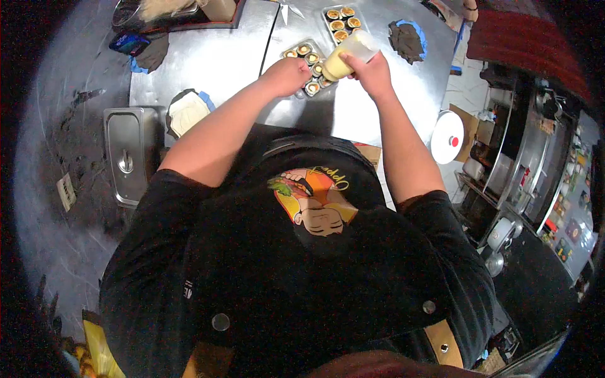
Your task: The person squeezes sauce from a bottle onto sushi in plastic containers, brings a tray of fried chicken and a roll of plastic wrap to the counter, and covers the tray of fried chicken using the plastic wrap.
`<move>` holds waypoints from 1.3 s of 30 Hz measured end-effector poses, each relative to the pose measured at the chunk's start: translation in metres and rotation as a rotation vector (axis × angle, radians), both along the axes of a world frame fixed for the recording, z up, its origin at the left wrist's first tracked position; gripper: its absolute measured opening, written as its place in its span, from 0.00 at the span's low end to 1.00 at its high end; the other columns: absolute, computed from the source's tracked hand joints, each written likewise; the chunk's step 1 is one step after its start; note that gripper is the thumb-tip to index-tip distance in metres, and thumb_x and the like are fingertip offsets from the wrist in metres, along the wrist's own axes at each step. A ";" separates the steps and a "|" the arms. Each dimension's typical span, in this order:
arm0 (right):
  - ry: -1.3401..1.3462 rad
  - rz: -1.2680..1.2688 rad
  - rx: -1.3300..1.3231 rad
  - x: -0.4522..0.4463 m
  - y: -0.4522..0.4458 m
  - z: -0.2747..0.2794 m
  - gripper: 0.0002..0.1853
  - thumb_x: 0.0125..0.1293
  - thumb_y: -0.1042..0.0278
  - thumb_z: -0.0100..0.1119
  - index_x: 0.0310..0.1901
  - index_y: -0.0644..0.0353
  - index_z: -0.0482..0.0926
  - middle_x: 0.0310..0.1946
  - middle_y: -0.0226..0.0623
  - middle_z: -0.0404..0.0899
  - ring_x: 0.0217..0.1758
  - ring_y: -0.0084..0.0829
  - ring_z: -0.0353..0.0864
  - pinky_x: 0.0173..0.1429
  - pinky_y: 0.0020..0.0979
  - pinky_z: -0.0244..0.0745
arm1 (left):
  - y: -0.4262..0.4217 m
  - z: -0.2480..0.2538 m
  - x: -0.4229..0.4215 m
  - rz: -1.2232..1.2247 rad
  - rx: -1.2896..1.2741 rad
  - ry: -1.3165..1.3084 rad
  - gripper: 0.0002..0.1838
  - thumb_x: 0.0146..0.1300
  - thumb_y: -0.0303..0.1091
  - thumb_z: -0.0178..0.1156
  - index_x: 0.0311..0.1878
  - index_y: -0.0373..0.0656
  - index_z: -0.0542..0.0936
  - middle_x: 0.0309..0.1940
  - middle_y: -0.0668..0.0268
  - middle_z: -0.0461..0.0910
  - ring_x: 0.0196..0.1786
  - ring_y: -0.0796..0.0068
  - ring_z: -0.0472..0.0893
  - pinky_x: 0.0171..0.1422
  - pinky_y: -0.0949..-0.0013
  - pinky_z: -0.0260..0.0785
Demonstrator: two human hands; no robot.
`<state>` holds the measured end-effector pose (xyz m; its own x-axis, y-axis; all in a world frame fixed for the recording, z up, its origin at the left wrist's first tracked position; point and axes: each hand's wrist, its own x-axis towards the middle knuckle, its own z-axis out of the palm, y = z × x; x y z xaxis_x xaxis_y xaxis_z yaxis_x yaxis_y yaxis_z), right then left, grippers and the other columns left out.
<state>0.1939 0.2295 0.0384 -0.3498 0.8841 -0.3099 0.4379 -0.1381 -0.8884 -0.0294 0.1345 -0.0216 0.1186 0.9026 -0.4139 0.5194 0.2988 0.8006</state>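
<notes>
My right hand [372, 72] is wrapped round a translucent squeeze bottle [339, 63] of pale yellow sauce. The bottle is tilted, its lower end over a clear tray of sushi rolls [312, 89]; the nozzle cannot be made out. Several of these rolls carry pale yellow dabs on top. My left hand [290, 77] is curled into a fist at the tray's near left side, covering part of it. Whether its fingers grip the tray edge is hidden. Just beyond the bottle stands a second tray of rolls [338, 24] with orange-brown tops.
Dark cloths lie on the steel table [252, 38], one at the right [408, 41] and one at the left [151, 53]. A pale folded cloth [187, 112] is by my left forearm. A lidded steel pan [131, 154] stands left, a round white lid [447, 137] right.
</notes>
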 end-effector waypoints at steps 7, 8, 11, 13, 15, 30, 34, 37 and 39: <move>0.020 -0.004 0.033 0.003 0.002 -0.006 0.19 0.64 0.58 0.77 0.47 0.62 0.81 0.33 0.33 0.86 0.26 0.21 0.82 0.29 0.24 0.77 | 0.006 -0.007 0.006 -0.004 0.054 0.048 0.14 0.72 0.42 0.60 0.39 0.41 0.86 0.29 0.61 0.88 0.32 0.65 0.85 0.44 0.58 0.77; 0.022 -0.007 0.038 0.003 0.003 -0.007 0.20 0.64 0.58 0.77 0.48 0.62 0.81 0.33 0.33 0.86 0.26 0.21 0.82 0.29 0.24 0.78 | 0.007 -0.006 0.007 -0.008 0.053 0.048 0.14 0.72 0.42 0.60 0.39 0.41 0.86 0.29 0.61 0.88 0.32 0.65 0.85 0.44 0.58 0.77; 0.005 0.001 0.046 0.005 0.006 -0.009 0.20 0.64 0.58 0.77 0.48 0.62 0.81 0.34 0.33 0.86 0.26 0.21 0.82 0.29 0.24 0.78 | 0.010 -0.003 0.010 -0.014 -0.009 0.056 0.14 0.72 0.41 0.60 0.39 0.41 0.86 0.30 0.61 0.88 0.33 0.64 0.86 0.45 0.59 0.78; 0.012 -0.010 0.061 0.006 0.005 -0.009 0.20 0.64 0.58 0.78 0.49 0.62 0.81 0.34 0.33 0.87 0.26 0.21 0.82 0.29 0.25 0.77 | 0.012 -0.005 0.011 -0.019 0.008 0.074 0.12 0.71 0.40 0.61 0.39 0.41 0.86 0.30 0.60 0.88 0.33 0.63 0.86 0.45 0.58 0.78; 0.020 -0.021 0.075 0.008 0.006 -0.012 0.20 0.64 0.59 0.78 0.49 0.62 0.81 0.34 0.33 0.87 0.26 0.21 0.82 0.29 0.25 0.77 | 0.011 -0.003 0.013 -0.015 0.021 0.074 0.12 0.70 0.39 0.61 0.39 0.41 0.86 0.30 0.60 0.88 0.33 0.63 0.86 0.44 0.58 0.78; -0.041 -0.029 0.081 0.012 0.007 -0.022 0.31 0.62 0.54 0.80 0.58 0.67 0.79 0.43 0.43 0.89 0.33 0.29 0.90 0.33 0.29 0.85 | 0.012 -0.002 0.012 -0.033 -0.008 0.074 0.15 0.74 0.42 0.59 0.37 0.40 0.83 0.28 0.63 0.86 0.31 0.68 0.83 0.41 0.61 0.76; -0.023 -0.022 0.084 0.014 0.008 -0.026 0.30 0.62 0.54 0.80 0.57 0.67 0.79 0.42 0.43 0.89 0.31 0.28 0.89 0.31 0.29 0.84 | 0.012 -0.002 0.012 -0.053 -0.006 0.087 0.15 0.74 0.43 0.59 0.40 0.40 0.84 0.29 0.63 0.87 0.31 0.67 0.84 0.42 0.60 0.76; -0.030 -0.016 0.083 0.015 0.008 -0.026 0.29 0.62 0.54 0.80 0.56 0.67 0.80 0.41 0.42 0.89 0.29 0.27 0.88 0.31 0.29 0.83 | 0.012 0.002 0.014 -0.033 -0.028 0.081 0.15 0.74 0.43 0.59 0.41 0.40 0.85 0.30 0.62 0.88 0.32 0.66 0.85 0.43 0.60 0.77; -0.030 -0.021 0.087 0.015 0.008 -0.025 0.29 0.62 0.55 0.80 0.56 0.67 0.80 0.40 0.41 0.89 0.29 0.27 0.88 0.31 0.29 0.83 | 0.012 0.000 0.014 -0.029 -0.024 0.078 0.15 0.74 0.42 0.58 0.41 0.40 0.85 0.30 0.62 0.88 0.33 0.66 0.85 0.43 0.60 0.77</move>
